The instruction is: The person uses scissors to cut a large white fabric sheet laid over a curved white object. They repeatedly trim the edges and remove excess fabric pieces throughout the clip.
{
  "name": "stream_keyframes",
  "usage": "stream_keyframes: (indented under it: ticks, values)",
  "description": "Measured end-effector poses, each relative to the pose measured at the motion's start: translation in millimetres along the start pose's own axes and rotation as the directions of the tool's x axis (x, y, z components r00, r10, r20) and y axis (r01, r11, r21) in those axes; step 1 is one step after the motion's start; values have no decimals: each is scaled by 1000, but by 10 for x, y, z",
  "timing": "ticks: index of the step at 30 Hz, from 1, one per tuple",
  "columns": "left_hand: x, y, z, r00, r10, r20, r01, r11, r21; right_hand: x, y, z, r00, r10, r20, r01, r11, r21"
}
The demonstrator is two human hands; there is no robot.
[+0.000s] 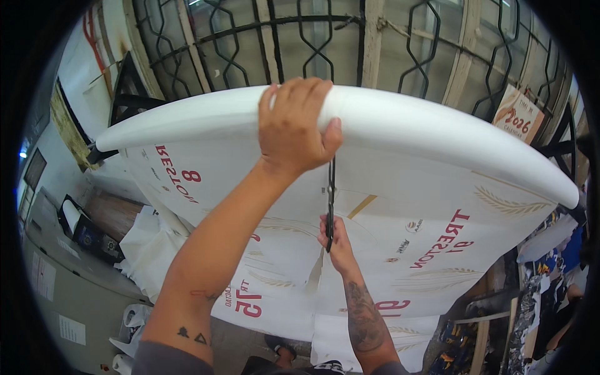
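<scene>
A big white printed sheet [437, 206], with red lettering and gold wheat marks, hangs down from a thick white roll [187, 115] that spans the view. My left hand [294, 122] is raised and grips the top of the roll, fingers curled over it. Lower, my right hand [334, 240] holds dark scissors [330, 200] upright against the sheet, blades pointing up toward the left hand. A slit in the sheet runs down below the scissors.
A black metal window grille [312, 37] with wooden frames stands behind the roll. A calendar [517, 115] hangs at the upper right. More white sheets [150, 250] lie heaped at lower left beside a grey cabinet [56, 281]. Coloured printed goods [550, 281] stack at the right.
</scene>
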State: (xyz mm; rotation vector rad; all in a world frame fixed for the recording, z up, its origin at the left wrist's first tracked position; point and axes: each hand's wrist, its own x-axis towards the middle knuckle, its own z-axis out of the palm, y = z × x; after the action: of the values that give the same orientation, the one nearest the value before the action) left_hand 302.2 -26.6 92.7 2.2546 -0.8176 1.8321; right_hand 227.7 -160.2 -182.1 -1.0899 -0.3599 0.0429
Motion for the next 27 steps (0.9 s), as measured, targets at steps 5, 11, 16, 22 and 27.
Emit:
stream_keyframes:
  ticks: [5, 11, 16, 22, 27]
  values:
    - [278, -41, 49, 980, -95, 174, 112, 990, -89, 40, 123, -209, 994, 91, 65, -89, 996, -28]
    - [943, -79, -28, 682, -433, 589, 478, 874, 89, -306, 399, -118, 996, 86, -20, -86, 996, 22]
    - [497, 55, -37, 901, -305, 308, 348, 933, -92, -484, 422, -64, 966, 247, -79, -257, 953, -159]
    - [-22, 108, 82, 998, 38, -57, -36, 999, 38, -312, 373, -87, 998, -30, 50, 29, 999, 17]
    - [333, -50, 149, 929, -221, 297, 240, 970, -30, -198, 386, -166, 1000, 1, -24, -4, 993, -114]
